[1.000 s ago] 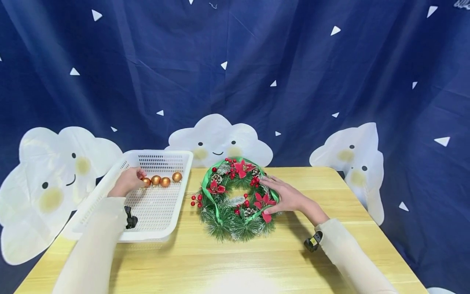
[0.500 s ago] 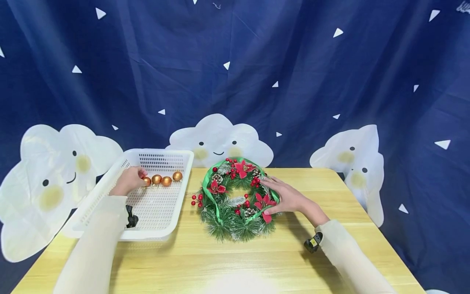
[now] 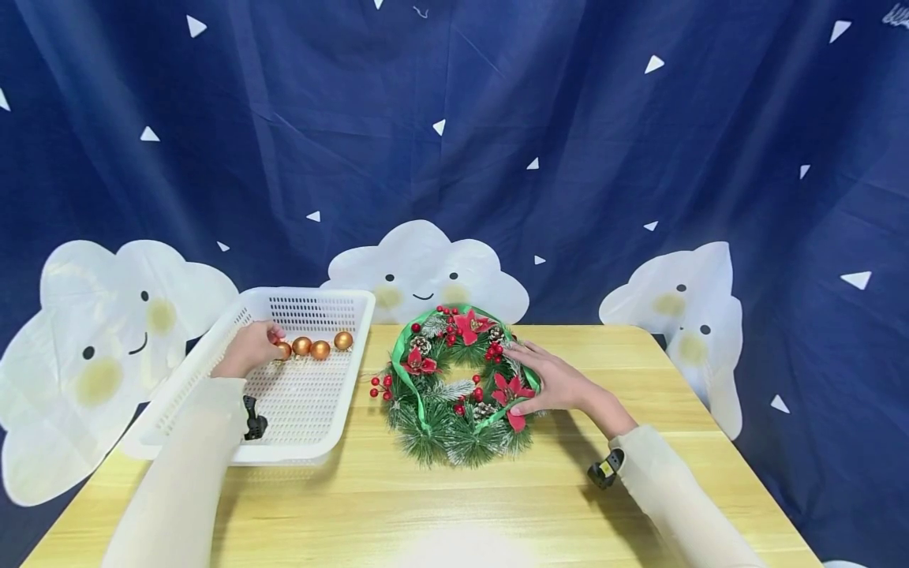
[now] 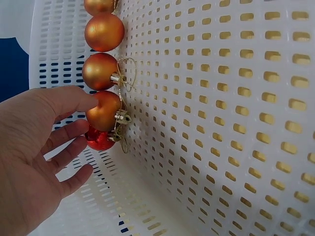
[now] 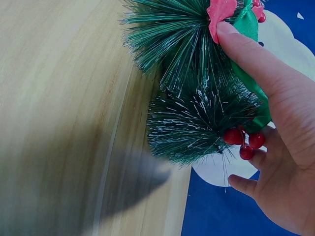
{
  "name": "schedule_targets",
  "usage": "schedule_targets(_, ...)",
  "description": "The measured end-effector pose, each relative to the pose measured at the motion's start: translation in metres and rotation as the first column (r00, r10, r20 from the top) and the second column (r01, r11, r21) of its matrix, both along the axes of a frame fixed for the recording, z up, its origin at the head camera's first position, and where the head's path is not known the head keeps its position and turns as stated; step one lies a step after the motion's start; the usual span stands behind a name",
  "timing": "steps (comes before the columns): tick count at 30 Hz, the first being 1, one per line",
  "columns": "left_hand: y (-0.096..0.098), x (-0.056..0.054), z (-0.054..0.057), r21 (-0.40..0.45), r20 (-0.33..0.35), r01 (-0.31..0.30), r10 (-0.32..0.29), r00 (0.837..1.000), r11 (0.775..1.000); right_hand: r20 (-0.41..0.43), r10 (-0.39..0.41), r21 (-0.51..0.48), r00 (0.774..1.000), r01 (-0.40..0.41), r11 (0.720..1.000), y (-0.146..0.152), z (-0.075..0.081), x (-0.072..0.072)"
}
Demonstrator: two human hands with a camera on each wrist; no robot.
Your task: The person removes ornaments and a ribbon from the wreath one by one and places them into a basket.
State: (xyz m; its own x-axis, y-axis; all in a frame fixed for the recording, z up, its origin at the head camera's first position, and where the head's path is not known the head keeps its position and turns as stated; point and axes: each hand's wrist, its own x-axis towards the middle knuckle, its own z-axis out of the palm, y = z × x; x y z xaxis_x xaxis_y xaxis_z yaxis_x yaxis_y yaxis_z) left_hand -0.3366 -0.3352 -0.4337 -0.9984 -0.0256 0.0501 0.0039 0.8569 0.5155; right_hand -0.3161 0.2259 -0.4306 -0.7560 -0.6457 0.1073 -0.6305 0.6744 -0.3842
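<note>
In the left wrist view my left hand (image 4: 39, 142) reaches into the white basket (image 4: 275, 118). Its thumb touches an orange Christmas bauble (image 4: 105, 112), while the index fingertip lies beside a red bauble (image 4: 100, 139); the other fingers are spread and loosely bent. More orange baubles (image 3: 320, 350) with gold caps and string loops lie in a row. My right hand (image 3: 557, 379) rests with spread fingers on the right side of a green Christmas wreath (image 3: 469, 446). Its thumb touches a red poinsettia (image 5: 220, 12); red berries (image 5: 246, 142) hang near the other fingers, partly hidden behind foliage.
The wreath, trimmed with green ribbon (image 3: 403, 371) and pine cones (image 3: 420, 344), lies flat at the middle of the wooden table (image 3: 398, 513). The basket stands to its left. A blue curtain (image 3: 454, 142) with white clouds hangs behind the table edge.
A few orange baubles shift very slightly in the basket. Both hands and the wreath stay nearly where they were; the head view tilts a little.
</note>
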Motion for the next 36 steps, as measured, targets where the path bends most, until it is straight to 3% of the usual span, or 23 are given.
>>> schedule_targets(9, -0.001, -0.001, 0.005, -0.007, -0.017, 0.014, -0.015, 1.000, 1.000, -0.009, 0.012, -0.003, 1.000, -0.012, 1.000, 0.000, 0.000, 0.001)
schedule_targets(19, 0.005, -0.003, 0.019, -0.033, -0.112, 0.055, -0.058, 0.992, 0.998, -0.009, 0.015, -0.006, 1.000, -0.015, 1.000, 0.000, 0.000, 0.001)
schedule_targets(26, 0.028, -0.009, 0.042, -0.044, -0.178, 0.088, -0.095, 0.979, 0.995, -0.013, 0.020, -0.001, 1.000, -0.020, 1.000, 0.000, 0.000, 0.000)
schedule_targets(36, 0.072, -0.015, 0.080, -0.060, -0.178, 0.155, -0.163, 0.970, 0.986, -0.012, 0.018, -0.002, 1.000, -0.018, 1.000, -0.001, 0.002, 0.002)
